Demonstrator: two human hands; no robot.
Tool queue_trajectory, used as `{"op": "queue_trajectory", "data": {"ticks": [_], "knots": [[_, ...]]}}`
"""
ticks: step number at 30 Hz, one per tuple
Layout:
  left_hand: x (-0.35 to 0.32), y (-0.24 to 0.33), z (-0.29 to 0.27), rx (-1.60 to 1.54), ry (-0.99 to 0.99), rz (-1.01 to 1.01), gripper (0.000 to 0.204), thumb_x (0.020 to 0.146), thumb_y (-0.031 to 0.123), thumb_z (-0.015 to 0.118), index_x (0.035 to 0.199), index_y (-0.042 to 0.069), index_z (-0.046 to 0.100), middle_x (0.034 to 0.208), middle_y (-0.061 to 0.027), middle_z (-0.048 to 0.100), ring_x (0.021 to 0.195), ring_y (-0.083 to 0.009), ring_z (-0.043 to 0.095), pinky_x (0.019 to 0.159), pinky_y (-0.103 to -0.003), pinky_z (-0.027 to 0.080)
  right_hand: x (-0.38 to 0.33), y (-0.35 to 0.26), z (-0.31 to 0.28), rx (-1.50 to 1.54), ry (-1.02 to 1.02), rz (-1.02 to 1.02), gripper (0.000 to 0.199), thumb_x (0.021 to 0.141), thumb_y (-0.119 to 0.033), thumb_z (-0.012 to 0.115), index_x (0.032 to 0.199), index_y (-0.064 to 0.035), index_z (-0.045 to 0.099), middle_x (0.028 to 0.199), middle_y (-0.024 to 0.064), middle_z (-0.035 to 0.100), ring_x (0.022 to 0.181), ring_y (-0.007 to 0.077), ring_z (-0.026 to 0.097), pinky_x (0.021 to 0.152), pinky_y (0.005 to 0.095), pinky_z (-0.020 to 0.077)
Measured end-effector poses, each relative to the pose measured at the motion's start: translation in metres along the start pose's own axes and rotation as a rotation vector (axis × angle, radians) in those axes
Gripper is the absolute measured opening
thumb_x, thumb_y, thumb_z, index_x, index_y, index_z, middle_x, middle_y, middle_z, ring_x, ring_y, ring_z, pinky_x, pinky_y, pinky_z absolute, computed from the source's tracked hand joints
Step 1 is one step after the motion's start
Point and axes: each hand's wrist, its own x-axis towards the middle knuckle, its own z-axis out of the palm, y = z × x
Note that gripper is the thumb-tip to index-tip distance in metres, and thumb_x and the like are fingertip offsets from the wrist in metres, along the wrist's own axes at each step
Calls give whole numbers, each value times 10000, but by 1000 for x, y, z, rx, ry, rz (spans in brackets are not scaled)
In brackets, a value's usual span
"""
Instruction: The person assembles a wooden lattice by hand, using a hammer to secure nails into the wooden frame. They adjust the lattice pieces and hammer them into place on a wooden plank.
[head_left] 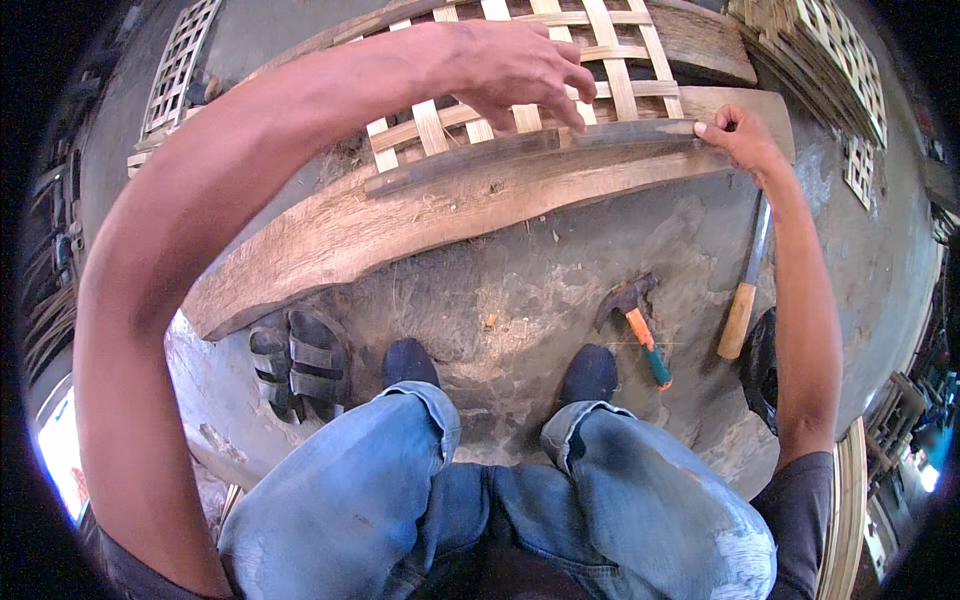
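Note:
A lattice of woven pale bamboo strips (625,75) lies across the wooden beams. Over it reaches my left hand (520,75), its fingers apart and loosely bent, with fingertips close to a long dark flat strip (620,132). I cannot tell whether they touch it. That strip runs along the lattice's near edge, on top of a rough wooden plank (430,215). At its right end, my right hand (745,145) pinches the strip between thumb and finger.
A claw hammer (642,335) with an orange and green handle lies on the floor, left of a wooden-handled blade (740,315). Black sandals (300,365) rest near my left foot. More lattice panels (845,60) are stacked at far right; another panel (180,70) lies far left.

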Motion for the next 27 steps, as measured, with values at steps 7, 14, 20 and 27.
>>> {"op": "queue_trajectory", "data": {"ticks": [7, 14, 20, 27], "knots": [[-18, 6, 11, -17, -63, 14, 821, 653, 246, 882, 1398, 332, 548, 1422, 5, 530, 1319, -210, 484, 1102, -393, 444, 0, 4, 2, -33, 7, -38, 409, 837, -306, 816, 734, -179, 440, 638, -86, 436, 500, 47, 356, 422, 244, 263], [-20, 9, 21, -24, 49, 2, 877, 595, 157, 899, 1383, 330, 555, 1312, 39, 572, 1236, -213, 526, 1069, -418, 447, -6, 0, -7, 91, -64, 13, 395, 827, -322, 815, 739, -182, 456, 662, -81, 451, 521, 56, 377, 448, 257, 283], [-12, 16, 14, 113, -1, -60, 985, 530, 222, 931, 1412, 381, 522, 1261, 59, 581, 1227, -208, 531, 1117, -384, 425, -7, -8, -9, 100, -85, 55, 382, 825, -333, 815, 754, -192, 467, 655, -81, 445, 505, 64, 379, 447, 258, 285], [-4, 10, 17, 117, 7, -30, 1078, 476, 273, 955, 1430, 429, 477, 1205, 50, 574, 1205, -197, 525, 1116, -391, 410, -8, -15, -10, 35, -100, 116, 376, 821, -363, 817, 766, -202, 482, 680, -89, 455, 567, 56, 399, 483, 261, 310]]}}
